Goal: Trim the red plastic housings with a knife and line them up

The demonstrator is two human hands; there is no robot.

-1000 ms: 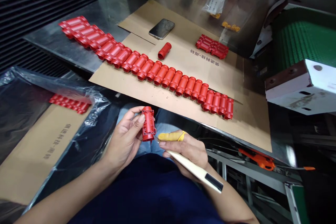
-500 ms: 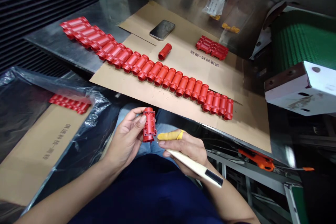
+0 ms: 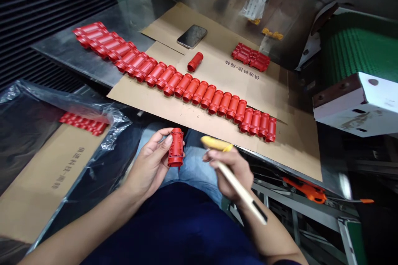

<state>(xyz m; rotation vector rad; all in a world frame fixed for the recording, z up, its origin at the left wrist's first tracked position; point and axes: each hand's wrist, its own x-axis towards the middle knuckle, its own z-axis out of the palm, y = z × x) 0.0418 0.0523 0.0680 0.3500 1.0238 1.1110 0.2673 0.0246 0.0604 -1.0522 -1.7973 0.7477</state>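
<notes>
My left hand is closed around a red plastic housing, a half-cylinder shell held nearly upright above my lap. Its open side with dark edges and inner ribs faces me. To the right of it, my right hand grips a cream-handled knife, whose handle slants down to a black end; the blade is lost in motion blur. A yellow finger cot covers the right index finger. The knife hand and the housing are apart. Beyond my hands, a long row of similar red housings lies on cardboard.
The cardboard lies on a metal table with a phone, one separate red housing and a red cluster. A plastic-lined box is at left; a green conveyor belt is at right.
My right hand has moved right and slightly up with the knife, away from the housing. My left hand has turned the housing slightly.
</notes>
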